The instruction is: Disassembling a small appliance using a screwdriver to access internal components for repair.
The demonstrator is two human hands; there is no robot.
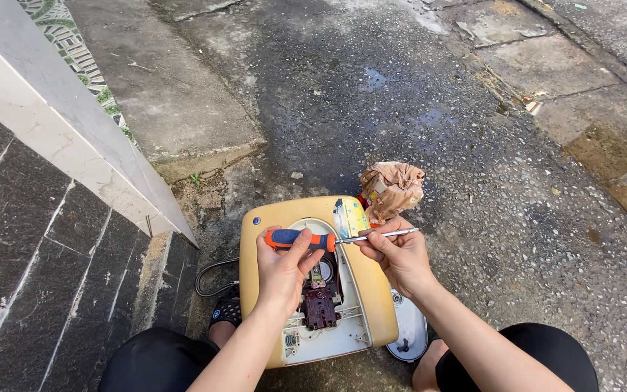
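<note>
Left hand (281, 270) gripping screwdriver (310, 239) rubbery handle, right hand (399, 254) pinching its steel shaft

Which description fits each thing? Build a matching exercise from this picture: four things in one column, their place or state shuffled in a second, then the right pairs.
1. left hand
2. right hand
3. yellow appliance
4. crumpled paper bag

A. lies opened on the ground, inner parts showing
B. pinches the metal shaft
C. sits on the ground beyond the appliance
D. grips the orange and blue screwdriver handle

Pairs: 1-D, 2-B, 3-A, 4-C
</note>
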